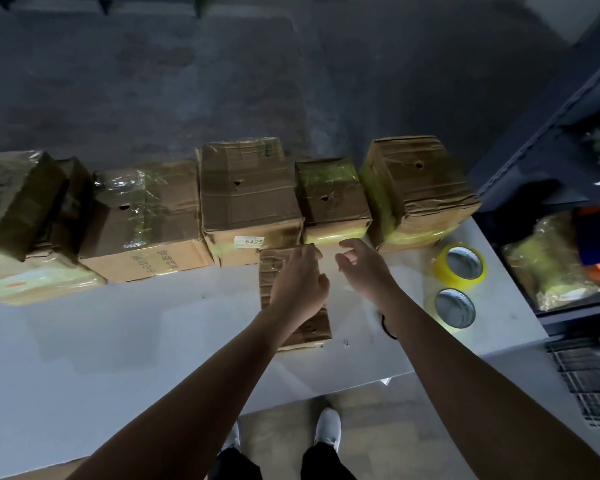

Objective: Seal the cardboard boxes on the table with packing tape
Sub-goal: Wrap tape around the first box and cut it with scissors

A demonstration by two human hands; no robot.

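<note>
Cardboard, brown and creased: the left hand (298, 284) rests palm-down on a flat, narrow box (269, 275), fingers extended toward its far end and curled around nothing. The right hand (361, 266) hovers just beside it above the white table (118, 341), fingers loosely bent and empty. Directly beyond the fingertips stand a box labelled 6425 (248, 199) and a small box (329, 202), both part of a row of taped boxes (146, 209) along the table's far edge. Right of the right forearm, a yellow tape roll (443, 271) and a paler tape roll (430, 303) lie flat, one beyond the other.
</note>
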